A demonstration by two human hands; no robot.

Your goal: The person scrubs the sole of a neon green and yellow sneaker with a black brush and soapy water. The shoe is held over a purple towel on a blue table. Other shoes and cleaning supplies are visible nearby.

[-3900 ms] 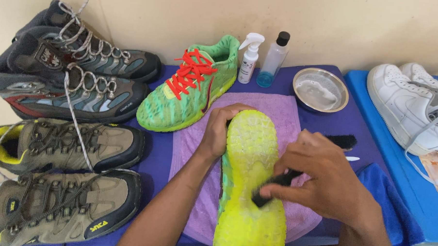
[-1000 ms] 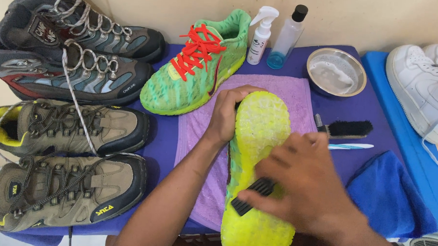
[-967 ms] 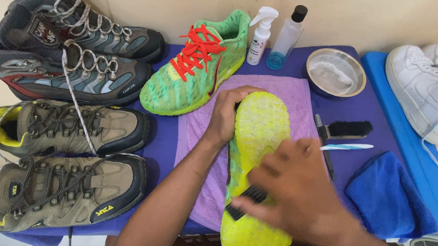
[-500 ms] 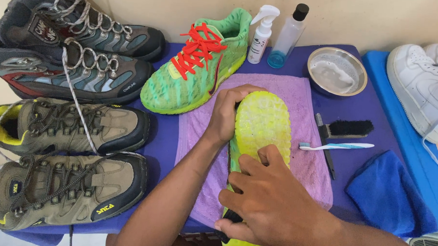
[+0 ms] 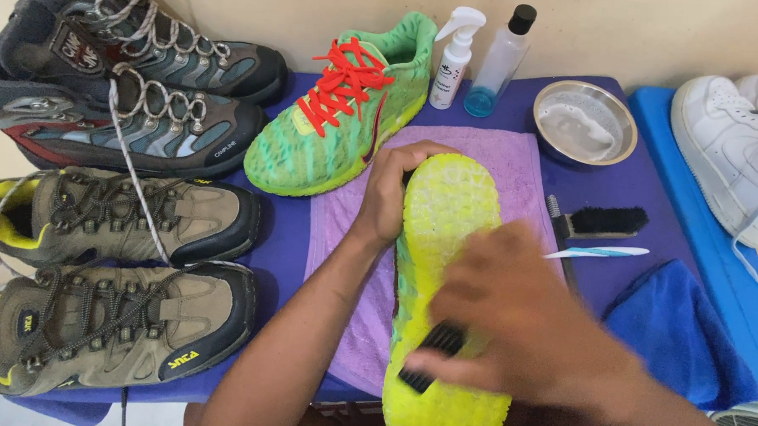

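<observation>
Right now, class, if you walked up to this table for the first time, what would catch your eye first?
The neon yellow sole of an upturned shoe fills the middle, lying on a purple towel. The left hand grips its toe end while the blurred right hand presses a black brush to it. Behind sits its green partner with red laces; brown and grey boots line the left.
</observation>
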